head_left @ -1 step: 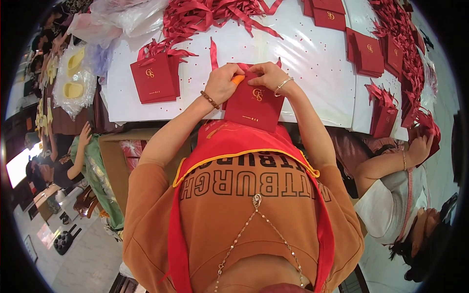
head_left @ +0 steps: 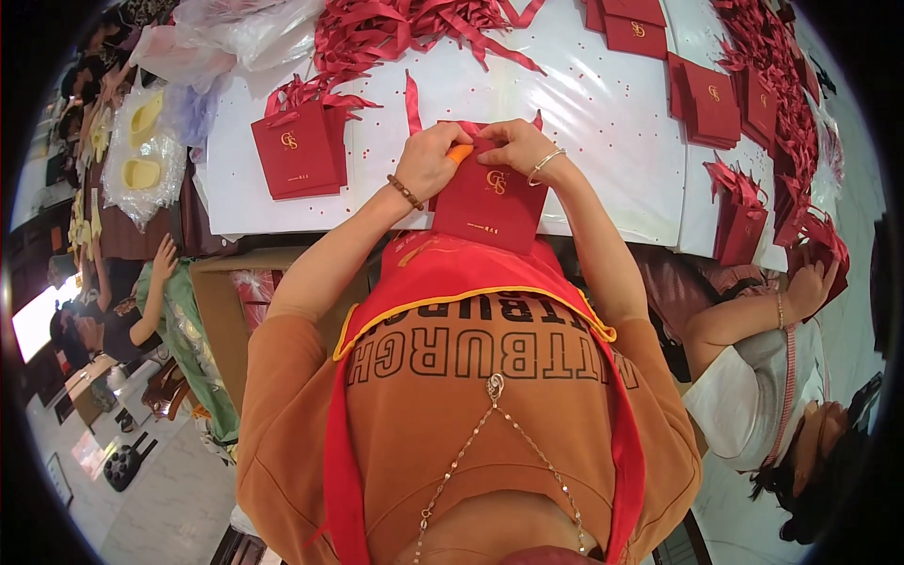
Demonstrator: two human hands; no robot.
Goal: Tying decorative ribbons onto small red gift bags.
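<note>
A flat dark red paper gift bag point(head_left: 485, 207) with gold print lies at the table's near edge, its lower part hanging over toward my apron. Both hands work at its upper edge, where a red ribbon point(head_left: 412, 105) runs through. My left hand point(head_left: 428, 160) is closed at the bag's upper left, pinching the ribbon; an orange cover or small piece point(head_left: 459, 153) shows at its thumb. My right hand point(head_left: 521, 151) pinches the ribbon near the top middle with thumb and forefinger. The exact spot between the fingertips is partly hidden.
Left on the white table point(head_left: 603, 179) lies a small stack of red bags point(head_left: 297, 151). A heap of red ribbons point(head_left: 395, 38) sits beyond, with more bags point(head_left: 711, 99) at right. A co-worker's hand point(head_left: 810, 287) holds bags at far right. An open carton point(head_left: 226, 301) stands below the table edge.
</note>
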